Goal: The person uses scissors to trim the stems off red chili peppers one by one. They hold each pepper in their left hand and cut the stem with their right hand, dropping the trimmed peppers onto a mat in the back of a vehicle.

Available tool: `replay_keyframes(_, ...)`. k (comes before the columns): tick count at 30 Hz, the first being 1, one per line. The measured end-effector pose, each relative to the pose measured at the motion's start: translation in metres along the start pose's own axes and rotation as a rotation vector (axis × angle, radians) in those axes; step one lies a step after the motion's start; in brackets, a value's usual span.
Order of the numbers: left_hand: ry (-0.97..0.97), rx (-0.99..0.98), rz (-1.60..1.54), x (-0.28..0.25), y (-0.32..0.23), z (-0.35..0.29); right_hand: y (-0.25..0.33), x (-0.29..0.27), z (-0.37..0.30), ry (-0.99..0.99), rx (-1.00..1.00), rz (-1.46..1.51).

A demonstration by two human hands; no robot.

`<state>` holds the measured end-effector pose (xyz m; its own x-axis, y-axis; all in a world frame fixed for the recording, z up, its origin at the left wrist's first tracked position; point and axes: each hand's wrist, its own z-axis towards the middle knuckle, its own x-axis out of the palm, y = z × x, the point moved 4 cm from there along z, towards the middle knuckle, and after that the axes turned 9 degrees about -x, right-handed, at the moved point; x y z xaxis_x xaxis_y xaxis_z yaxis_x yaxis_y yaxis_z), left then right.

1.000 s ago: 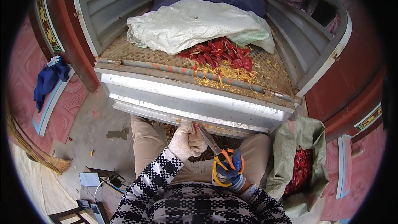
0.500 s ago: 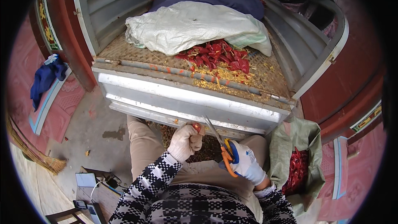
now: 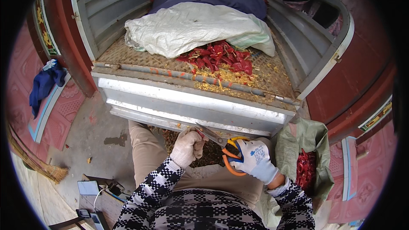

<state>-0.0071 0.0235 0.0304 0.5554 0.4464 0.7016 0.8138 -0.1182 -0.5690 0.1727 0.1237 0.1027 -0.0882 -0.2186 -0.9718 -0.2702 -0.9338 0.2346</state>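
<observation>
- Looking down from my head, I see my left hand (image 3: 184,148) in a pale glove, fingers curled and pressed together, pinching a small red pepper (image 3: 201,134) mostly hidden by them.
- My right hand (image 3: 258,161), gloved too, is wrapped round the orange-handled scissors (image 3: 218,140); their blades reach across to the pepper, but I can't tell whether they have bitten into it.
- How far along: this pepper looks mid-cut to me. The green sack (image 3: 286,145) by my right leg holds a batch of red peppers (image 3: 305,172), perhaps the finished ones, though I can't be sure.
- Left over, I judge: the loose heap of red pods (image 3: 226,58) on the cart bed (image 3: 117,54), partly under a white woven sheet (image 3: 191,30), with yellow seeds (image 3: 226,76) scattered along its near side.
- Edges and room: the cart's tailgate (image 3: 183,99) stands just beyond my fingertips, so forward reach is tight. My knees flank the work, and the sack crowds my right forearm; leftward, bare floor (image 3: 100,123) gives more space.
</observation>
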Motion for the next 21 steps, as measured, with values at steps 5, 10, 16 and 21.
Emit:
replay_keyframes(5,0.159,-0.048,-0.061,-0.001,0.001,0.003,-0.017,0.001,-0.005,-0.019,0.056,0.153)
replay_keyframes(10,0.203,-0.031,-0.093,0.004,-0.002,-0.002,-0.061,-0.061,0.019,-0.295,0.188,-0.146)
replay_keyframes(16,0.348,-0.118,-0.103,0.006,0.003,0.009,-0.164,-0.119,0.06,-0.09,0.721,-0.449)
replay_keyframes(21,0.362,-0.125,-0.112,0.009,0.0,0.002,-0.2,-0.12,0.085,-0.011,0.797,-0.438)
